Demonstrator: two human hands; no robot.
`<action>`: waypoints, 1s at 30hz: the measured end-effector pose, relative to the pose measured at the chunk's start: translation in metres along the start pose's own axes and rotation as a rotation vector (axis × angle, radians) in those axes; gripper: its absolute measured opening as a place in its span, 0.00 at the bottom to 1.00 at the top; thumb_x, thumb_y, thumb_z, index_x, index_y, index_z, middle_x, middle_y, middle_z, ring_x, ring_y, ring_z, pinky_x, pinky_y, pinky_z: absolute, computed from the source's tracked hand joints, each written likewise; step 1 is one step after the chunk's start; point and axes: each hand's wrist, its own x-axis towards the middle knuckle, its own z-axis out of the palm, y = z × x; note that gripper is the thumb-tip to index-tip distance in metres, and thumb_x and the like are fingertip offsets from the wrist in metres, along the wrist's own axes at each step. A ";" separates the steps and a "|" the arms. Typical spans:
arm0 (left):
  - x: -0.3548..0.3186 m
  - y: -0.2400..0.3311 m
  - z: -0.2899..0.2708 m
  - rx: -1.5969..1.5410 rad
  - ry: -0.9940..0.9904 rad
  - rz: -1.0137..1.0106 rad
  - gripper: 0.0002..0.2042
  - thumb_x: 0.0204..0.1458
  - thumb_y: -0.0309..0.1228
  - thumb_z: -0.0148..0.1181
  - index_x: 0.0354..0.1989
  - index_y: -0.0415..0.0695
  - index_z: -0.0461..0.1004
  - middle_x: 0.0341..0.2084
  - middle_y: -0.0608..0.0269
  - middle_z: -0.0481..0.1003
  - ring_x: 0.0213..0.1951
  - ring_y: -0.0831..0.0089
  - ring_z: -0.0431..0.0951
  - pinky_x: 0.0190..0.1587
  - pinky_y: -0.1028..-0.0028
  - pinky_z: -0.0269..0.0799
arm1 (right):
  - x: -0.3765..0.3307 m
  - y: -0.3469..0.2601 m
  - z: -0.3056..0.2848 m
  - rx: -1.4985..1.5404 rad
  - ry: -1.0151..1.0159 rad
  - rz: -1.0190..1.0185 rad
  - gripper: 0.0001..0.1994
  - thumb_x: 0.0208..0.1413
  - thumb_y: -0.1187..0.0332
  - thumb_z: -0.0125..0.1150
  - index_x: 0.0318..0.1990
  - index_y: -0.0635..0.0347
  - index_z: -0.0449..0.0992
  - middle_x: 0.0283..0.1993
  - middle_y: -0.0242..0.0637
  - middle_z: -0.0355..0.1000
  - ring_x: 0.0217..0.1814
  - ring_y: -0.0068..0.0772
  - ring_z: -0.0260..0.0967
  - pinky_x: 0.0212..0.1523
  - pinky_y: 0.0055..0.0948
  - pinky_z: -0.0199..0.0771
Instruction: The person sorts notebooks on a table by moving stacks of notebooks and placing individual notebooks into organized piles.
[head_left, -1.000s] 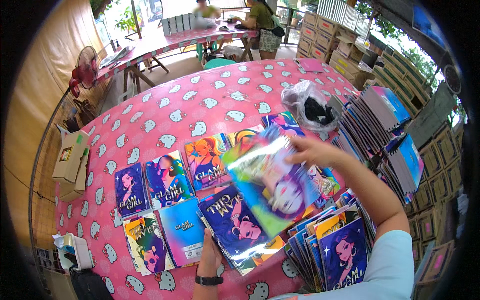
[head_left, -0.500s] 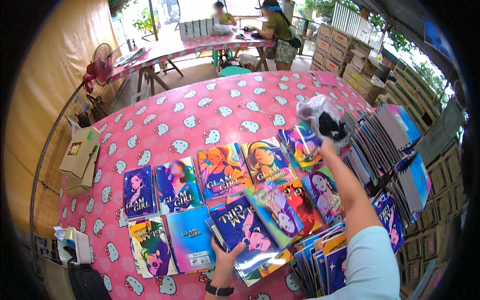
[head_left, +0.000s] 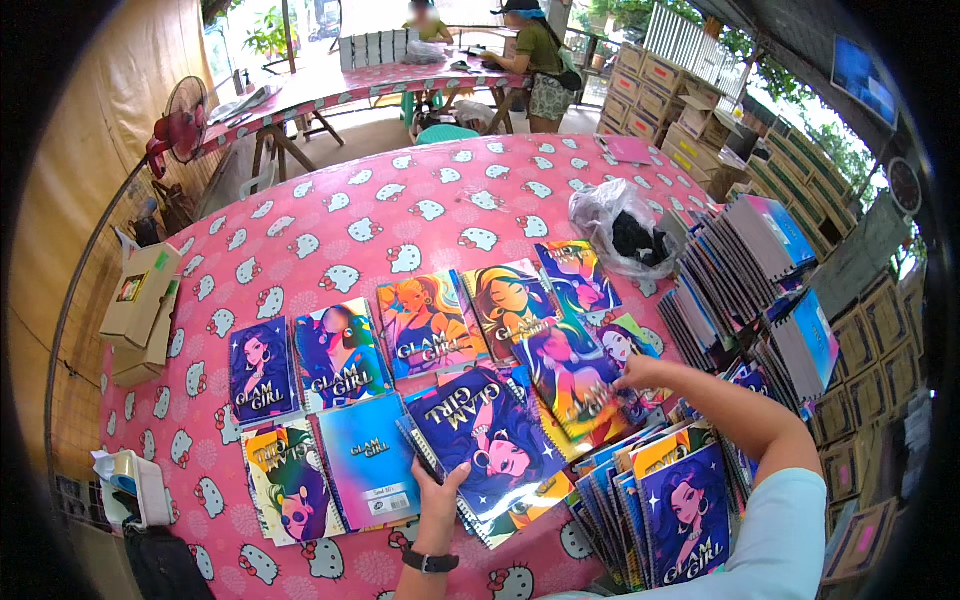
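My left hand (head_left: 437,500) is closed on the left edge of a purple spiral notebook (head_left: 485,450), thumb on its cover; other notebooks show beneath it. My right hand (head_left: 640,375) grips the right side of a multicoloured notebook (head_left: 575,385), blurred by motion and tilted over its neighbours. A notebook with a pale drawn face (head_left: 622,345) is partly covered by it. To the left lie a blue gradient notebook (head_left: 367,460) and a yellow and dark one (head_left: 292,480). Behind them is a row with a dark purple notebook (head_left: 264,370), and a colourful one (head_left: 580,275) at its right end.
Upright notebook stacks (head_left: 735,270) line the table's right side, with another bundle (head_left: 685,510) near my right forearm. A clear plastic bag (head_left: 600,215) with black contents lies behind. Brown boxes (head_left: 140,300) and a white bin (head_left: 150,490) stand left. Two people work at a far table (head_left: 340,95).
My right hand has left the far right end of the back row and come nearer, now carrying a multicoloured notebook. My left hand keeps its hold on the purple notebook. The view has shifted slightly.
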 end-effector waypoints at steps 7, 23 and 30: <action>0.000 -0.003 0.000 -0.010 -0.006 -0.041 0.43 0.41 0.29 0.64 0.61 0.36 0.39 0.51 0.52 0.59 0.51 0.66 0.63 0.53 0.70 0.61 | 0.009 -0.043 -0.028 0.416 -0.079 0.033 0.30 0.38 0.57 0.70 0.46 0.68 0.69 0.39 0.44 0.72 0.40 0.33 0.69 0.44 0.32 0.68; -0.007 0.017 -0.023 -0.465 -0.374 -0.165 0.38 0.46 0.62 0.49 0.56 0.44 0.57 0.50 0.59 0.66 0.52 0.64 0.66 0.54 0.62 0.63 | -0.064 -0.109 -0.054 0.480 0.025 -0.140 0.29 0.43 0.53 0.66 0.46 0.66 0.66 0.38 0.42 0.71 0.34 0.31 0.71 0.25 0.32 0.75; -0.003 -0.004 -0.005 -0.028 0.024 -0.014 0.37 0.34 0.25 0.69 0.52 0.37 0.51 0.39 0.59 0.66 0.40 0.70 0.70 0.46 0.72 0.67 | 0.005 -0.066 0.004 0.029 0.066 0.021 0.48 0.21 0.42 0.74 0.47 0.71 0.65 0.42 0.55 0.70 0.37 0.44 0.73 0.34 0.33 0.73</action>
